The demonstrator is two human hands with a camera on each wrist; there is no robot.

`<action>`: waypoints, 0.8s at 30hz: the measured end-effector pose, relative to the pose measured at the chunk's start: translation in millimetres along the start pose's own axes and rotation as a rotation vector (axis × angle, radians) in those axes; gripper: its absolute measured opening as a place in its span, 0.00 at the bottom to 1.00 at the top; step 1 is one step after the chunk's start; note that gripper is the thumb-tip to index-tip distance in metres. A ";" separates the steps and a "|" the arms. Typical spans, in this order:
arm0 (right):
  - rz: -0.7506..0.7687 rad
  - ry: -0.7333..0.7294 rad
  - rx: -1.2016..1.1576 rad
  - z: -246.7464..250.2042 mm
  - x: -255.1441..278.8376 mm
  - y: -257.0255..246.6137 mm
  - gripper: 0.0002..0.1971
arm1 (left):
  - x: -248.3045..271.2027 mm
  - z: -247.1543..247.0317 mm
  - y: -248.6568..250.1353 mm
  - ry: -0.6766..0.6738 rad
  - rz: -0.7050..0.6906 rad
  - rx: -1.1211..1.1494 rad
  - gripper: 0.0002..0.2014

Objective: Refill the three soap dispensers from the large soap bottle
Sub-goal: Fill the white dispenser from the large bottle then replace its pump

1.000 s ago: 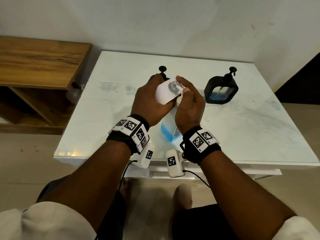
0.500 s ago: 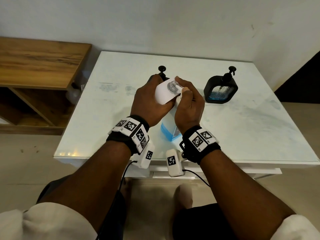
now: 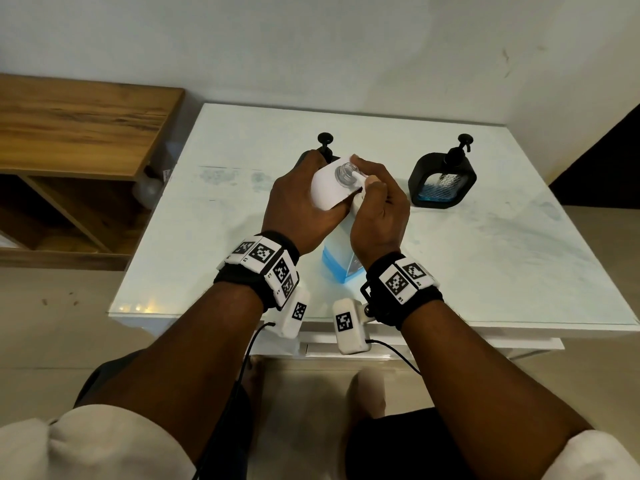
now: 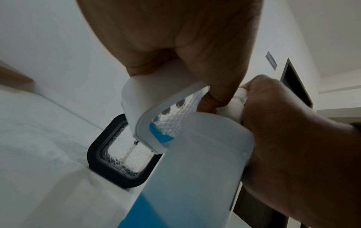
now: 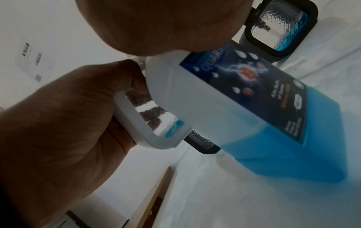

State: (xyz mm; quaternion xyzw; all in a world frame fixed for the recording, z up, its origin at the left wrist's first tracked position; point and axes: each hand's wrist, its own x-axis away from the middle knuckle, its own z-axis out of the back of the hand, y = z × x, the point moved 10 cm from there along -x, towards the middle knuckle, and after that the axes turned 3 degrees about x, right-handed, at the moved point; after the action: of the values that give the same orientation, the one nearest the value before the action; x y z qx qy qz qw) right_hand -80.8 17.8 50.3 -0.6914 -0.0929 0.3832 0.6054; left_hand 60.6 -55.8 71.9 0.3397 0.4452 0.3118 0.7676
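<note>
**Both hands closed, meeting at mid-table**

The left hand (image 3: 304,199) curls round a white square-framed dispenser with a clear neck (image 3: 332,187), thumb on its near face, fingers hidden behind. The right hand (image 3: 379,216) is fisted just beside it, knuckles touching the left thumb, gripping the top of a translucent bottle of blue soap (image 3: 341,261). Both forearms converge, wrists banded

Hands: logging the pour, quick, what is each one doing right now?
Left hand: grips the white soap dispenser, its mouth open.
Right hand: grips the top of the large soap bottle, tilted toward the dispenser.
</note>
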 end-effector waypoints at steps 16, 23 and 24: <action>0.013 -0.002 0.007 -0.4 1.1 -0.8 0.24 | 0.7 0.1 -1.1 -0.008 0.020 -0.011 0.22; 0.016 -0.005 0.028 0.1 2.8 -1.6 0.24 | -0.9 -2.2 0.0 -0.018 0.020 -0.009 0.22; 0.011 -0.005 0.026 -0.2 1.8 -0.8 0.24 | -0.8 -2.0 -0.3 -0.017 0.019 -0.005 0.23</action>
State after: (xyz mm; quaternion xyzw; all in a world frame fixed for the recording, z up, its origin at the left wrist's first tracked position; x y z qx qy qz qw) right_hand -79.3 18.9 50.3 -0.6831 -0.0857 0.3894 0.6119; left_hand 58.6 -56.1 71.3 0.3446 0.4345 0.3172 0.7693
